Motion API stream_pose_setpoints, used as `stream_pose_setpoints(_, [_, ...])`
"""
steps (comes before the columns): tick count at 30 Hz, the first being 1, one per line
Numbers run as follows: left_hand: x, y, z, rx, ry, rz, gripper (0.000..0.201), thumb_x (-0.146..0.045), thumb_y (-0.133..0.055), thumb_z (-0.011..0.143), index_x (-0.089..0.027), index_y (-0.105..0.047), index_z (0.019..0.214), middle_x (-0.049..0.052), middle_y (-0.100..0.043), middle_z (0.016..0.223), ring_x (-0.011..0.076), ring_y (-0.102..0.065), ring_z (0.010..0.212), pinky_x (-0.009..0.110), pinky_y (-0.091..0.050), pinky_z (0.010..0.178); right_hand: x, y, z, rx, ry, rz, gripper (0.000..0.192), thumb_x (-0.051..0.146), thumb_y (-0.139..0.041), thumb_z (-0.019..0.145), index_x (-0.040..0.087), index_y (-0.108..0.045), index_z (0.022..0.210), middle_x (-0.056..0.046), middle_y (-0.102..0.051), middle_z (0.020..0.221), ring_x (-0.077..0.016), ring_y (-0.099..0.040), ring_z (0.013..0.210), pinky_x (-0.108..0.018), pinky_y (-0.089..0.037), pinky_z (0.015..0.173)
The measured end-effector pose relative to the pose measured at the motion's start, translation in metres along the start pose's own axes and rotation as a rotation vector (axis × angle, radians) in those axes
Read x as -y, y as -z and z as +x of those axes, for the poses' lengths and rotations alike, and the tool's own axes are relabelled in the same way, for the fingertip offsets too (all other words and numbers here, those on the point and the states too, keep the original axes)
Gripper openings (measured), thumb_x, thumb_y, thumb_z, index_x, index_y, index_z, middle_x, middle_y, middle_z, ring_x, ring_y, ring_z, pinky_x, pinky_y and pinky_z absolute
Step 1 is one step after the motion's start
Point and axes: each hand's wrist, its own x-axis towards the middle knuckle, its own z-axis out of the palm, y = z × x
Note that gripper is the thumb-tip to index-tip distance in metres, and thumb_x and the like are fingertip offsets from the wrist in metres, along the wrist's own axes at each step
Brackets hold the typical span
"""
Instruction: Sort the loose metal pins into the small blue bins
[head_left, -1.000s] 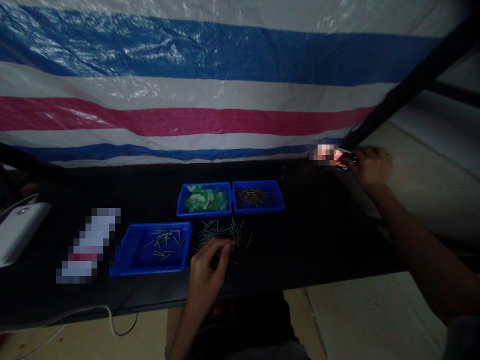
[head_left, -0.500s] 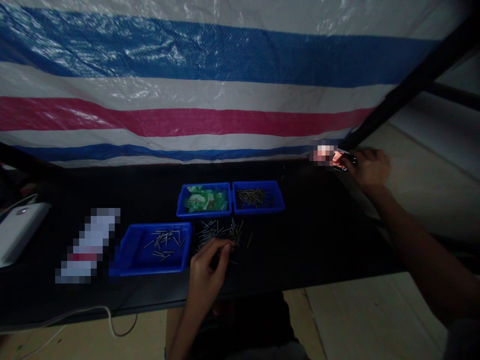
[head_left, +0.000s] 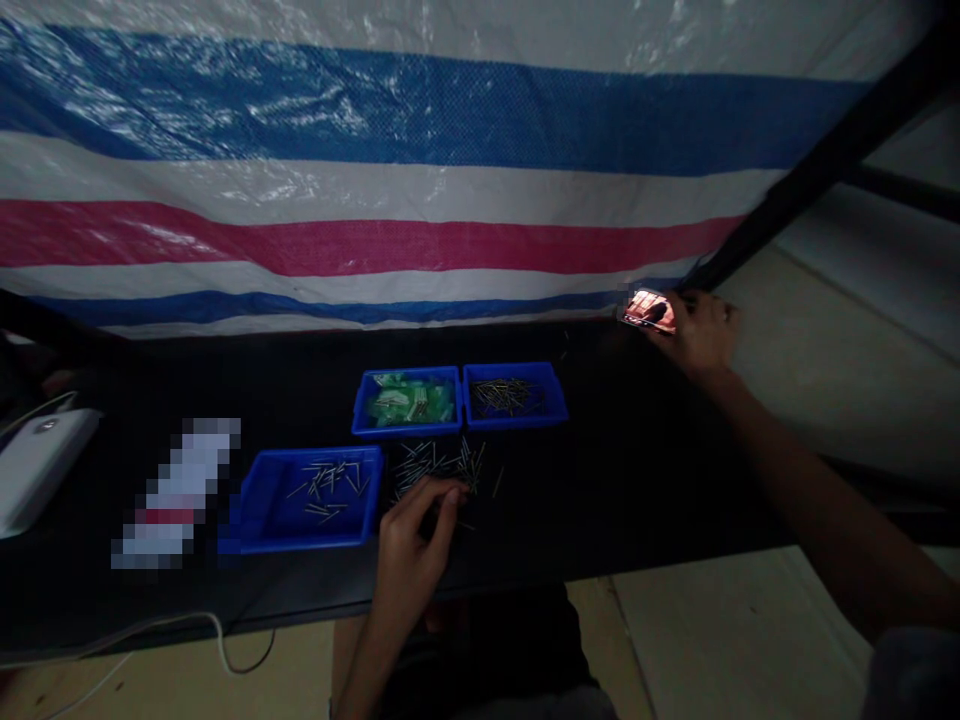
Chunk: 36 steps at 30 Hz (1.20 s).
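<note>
At the table's far right corner my right hand [head_left: 701, 335] is closed around the right end of a smartphone [head_left: 649, 310] with a lit screen. The phone lies sideways near the striped sheet. My left hand [head_left: 420, 520] rests at the near side of a loose pile of thin metal pins [head_left: 431, 462]. Its thumb and fingers curl together, and what is between them is too small to make out. To its left, a larger blue tray [head_left: 259, 500] holds some scattered pins [head_left: 328, 485].
Behind the pile stand two small blue bins: one [head_left: 356, 425] with green-tinted plastic packets [head_left: 412, 400], the other [head_left: 555, 415] with more pins [head_left: 504, 395]. A white device [head_left: 45, 465] with a cable sits far left. A striped sheet [head_left: 450, 240] hangs along the back.
My right hand has moved left, and more of the phone's lit screen shows now. The left hand has stayed at the pile.
</note>
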Motion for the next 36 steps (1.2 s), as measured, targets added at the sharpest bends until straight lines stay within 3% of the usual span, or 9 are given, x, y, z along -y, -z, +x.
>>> stream_pose_setpoints(7, [0.002, 0.000, -0.001, 0.006, 0.006, 0.005, 0.020, -0.029, -0.057, 0.102, -0.023, -0.076, 0.098, 0.004, -0.077, 0.093, 0.0197, -0.072, 0.089, 0.029, -0.055, 0.081, 0.011, -0.003, 0.007, 0.040, -0.012, 0.023, 0.064, 0.048, -0.056, 0.096, 0.011, -0.041, 0.147, -0.027, -0.050, 0.142, -0.0381, -0.037, 0.124, -0.047, -0.022, 0.102])
stream_pose_setpoints(25, [0.003, -0.001, -0.001, 0.004, -0.002, 0.000, 0.020, -0.029, -0.057, 0.102, -0.023, -0.076, 0.097, 0.004, -0.077, 0.092, 0.0202, -0.072, 0.088, 0.029, -0.055, 0.079, 0.002, -0.014, 0.020, 0.086, 0.049, 0.011, 0.081, 0.061, -0.063, 0.091, 0.005, -0.042, 0.146, -0.030, -0.052, 0.130, -0.0382, -0.044, 0.114, -0.045, -0.033, 0.093])
stream_pose_setpoints(36, [0.003, -0.001, -0.001, 0.011, 0.000, 0.003, 0.020, -0.029, -0.057, 0.102, -0.023, -0.075, 0.097, 0.003, -0.077, 0.093, 0.0197, -0.072, 0.089, 0.028, -0.054, 0.081, 0.007, -0.010, 0.030, 0.141, 0.031, -0.010, 0.070, 0.061, -0.051, 0.097, 0.002, -0.048, 0.133, -0.031, -0.056, 0.126, -0.0371, -0.047, 0.111, -0.044, -0.030, 0.089])
